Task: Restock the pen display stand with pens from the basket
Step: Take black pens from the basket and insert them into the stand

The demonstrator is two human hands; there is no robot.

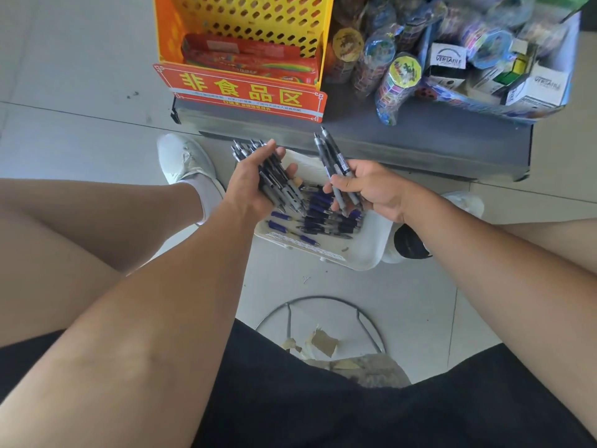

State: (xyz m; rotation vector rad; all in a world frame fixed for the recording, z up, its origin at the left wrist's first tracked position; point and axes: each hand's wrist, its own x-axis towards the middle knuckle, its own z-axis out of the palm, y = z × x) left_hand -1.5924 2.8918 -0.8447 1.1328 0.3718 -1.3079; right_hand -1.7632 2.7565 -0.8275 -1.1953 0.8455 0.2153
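— What's the setting?
— A tiled floor [80,76]. A grey shelf base [420,137] runs across the far side, and on its left end stands a yellow perforated rack [245,17] with a red sign [240,92].
— And the basket?
— The white basket [365,250] sits on the floor, just on the near side of the shelf base. Loose pens [323,218] with blue grips lie in it, mostly running left to right.
— The hands?
— Both are over the basket. The left hand [248,185] has its fingers curled round a thick bundle of pens [277,179]. The bundle's long axis slants from near right to far left, grey grips at the near end. The right hand [374,189] pinches a few pens [336,160] that point far and slightly left, apart from the bundle.
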